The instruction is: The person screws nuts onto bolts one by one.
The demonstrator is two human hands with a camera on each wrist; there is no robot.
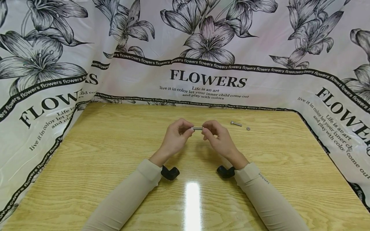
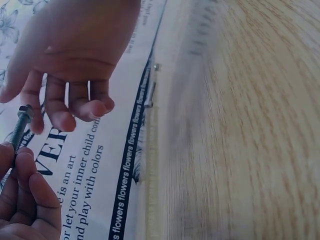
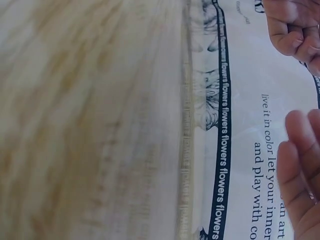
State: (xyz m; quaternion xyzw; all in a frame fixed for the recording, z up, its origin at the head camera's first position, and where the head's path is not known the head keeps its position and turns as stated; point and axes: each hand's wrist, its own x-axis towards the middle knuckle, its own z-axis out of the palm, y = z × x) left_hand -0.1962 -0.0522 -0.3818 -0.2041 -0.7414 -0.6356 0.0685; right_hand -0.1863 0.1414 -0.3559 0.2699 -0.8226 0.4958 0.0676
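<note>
My left hand [image 1: 174, 136] pinches a metal bolt [image 1: 197, 128] between thumb and fingertips, holding it level above the table in the head view. In the left wrist view the threaded shank [image 2: 20, 131] rises from those fingers, and a nut [image 2: 25, 113] sits at its far end. The end in my left fingers is hidden. My right hand [image 1: 218, 136] is at the nut end. Its fingers hang loosely bent in the left wrist view, the thumb standing apart from the nut and the index fingertip overlapping behind it.
A second bolt [image 1: 236, 124] lies on the wooden table [image 1: 115, 154] beyond my right hand, with a loose nut [image 1: 248, 128] beside it. A flower-printed sheet [image 1: 138, 73] surrounds the table at the back and sides. Dark wrist mounts [image 1: 170, 173] hang below both cuffs.
</note>
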